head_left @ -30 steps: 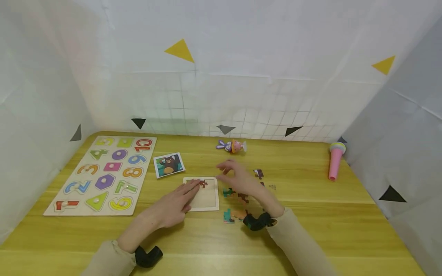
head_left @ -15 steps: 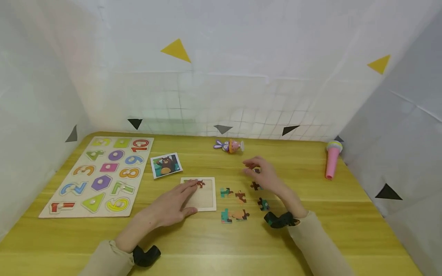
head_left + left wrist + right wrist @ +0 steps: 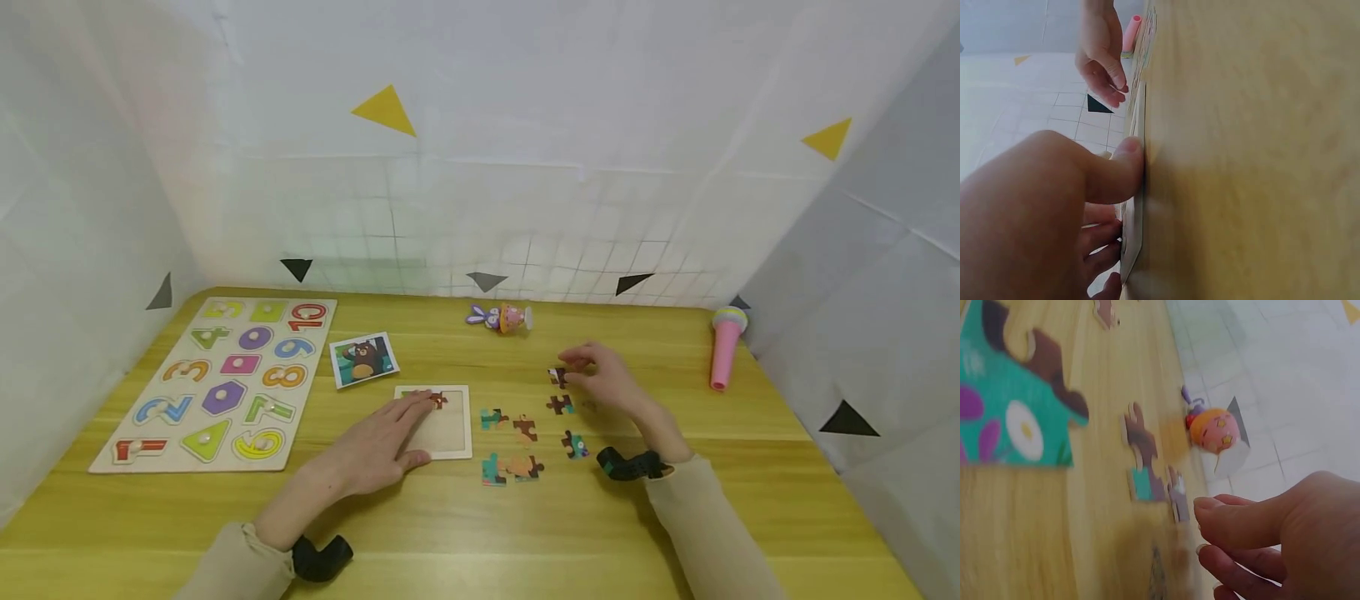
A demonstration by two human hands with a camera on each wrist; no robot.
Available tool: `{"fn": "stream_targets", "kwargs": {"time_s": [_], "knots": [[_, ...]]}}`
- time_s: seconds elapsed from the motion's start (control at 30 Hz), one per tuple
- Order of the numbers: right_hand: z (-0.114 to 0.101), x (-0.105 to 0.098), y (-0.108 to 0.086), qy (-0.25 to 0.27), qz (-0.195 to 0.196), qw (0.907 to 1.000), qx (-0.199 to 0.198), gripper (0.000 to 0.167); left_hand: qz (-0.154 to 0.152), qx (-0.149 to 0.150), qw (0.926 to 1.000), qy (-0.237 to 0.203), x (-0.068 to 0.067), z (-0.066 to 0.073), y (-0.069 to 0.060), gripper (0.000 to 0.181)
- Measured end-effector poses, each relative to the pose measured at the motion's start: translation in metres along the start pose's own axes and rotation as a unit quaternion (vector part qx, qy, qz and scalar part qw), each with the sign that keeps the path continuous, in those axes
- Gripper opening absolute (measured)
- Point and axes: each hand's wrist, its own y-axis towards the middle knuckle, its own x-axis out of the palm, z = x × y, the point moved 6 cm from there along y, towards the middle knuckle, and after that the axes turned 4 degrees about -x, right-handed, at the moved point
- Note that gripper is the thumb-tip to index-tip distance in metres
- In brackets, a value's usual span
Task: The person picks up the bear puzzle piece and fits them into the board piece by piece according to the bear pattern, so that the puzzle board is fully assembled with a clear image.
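My left hand (image 3: 375,446) rests with straight fingers on the upper left of a square wooden puzzle tray (image 3: 448,429), its thumb on the lower edge. Beside those fingertips a brown puzzle piece (image 3: 438,401) lies in the tray; anything under the fingers is hidden. Over to the right, my right hand (image 3: 611,383) hovers with thumb and fingers slightly bent next to a dark brown and white puzzle piece (image 3: 557,377). In the right wrist view that piece (image 3: 1178,495) lies on the table, just off the fingertips. Several other pieces (image 3: 525,429) are spread between tray and right hand.
A bear picture card (image 3: 364,360) lies behind the tray. On the left is a number and shape board (image 3: 232,382). A bunny toy (image 3: 501,317) lies at the back, a pink toy microphone (image 3: 724,348) at far right. White sheeting (image 3: 480,208) encloses the table.
My right hand has moved right, from beside the tray to the upper right pieces, uncovering the pieces it was over. The left hand has stayed on the tray.
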Motion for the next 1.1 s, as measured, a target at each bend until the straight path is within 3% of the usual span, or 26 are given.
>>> {"fn": "stream_targets", "kwargs": {"time_s": [0.23,0.43,1.1], "knots": [[0.01,0.0013,-0.0017,0.008,-0.025,0.9994,0.021,0.035,0.001,0.015,0.9998,0.013,0.0005,0.0012,0.0005,0.073],[0.0101,0.0023,-0.0017,-0.002,-0.033,0.9994,0.01,0.033,0.009,0.028,0.9993,0.023,0.0,0.0041,0.001,0.069],[0.0106,0.0066,-0.0016,-0.008,-0.026,0.9994,0.022,0.03,0.021,0.038,0.9985,0.032,0.0025,0.0042,-0.0013,0.066]]}}
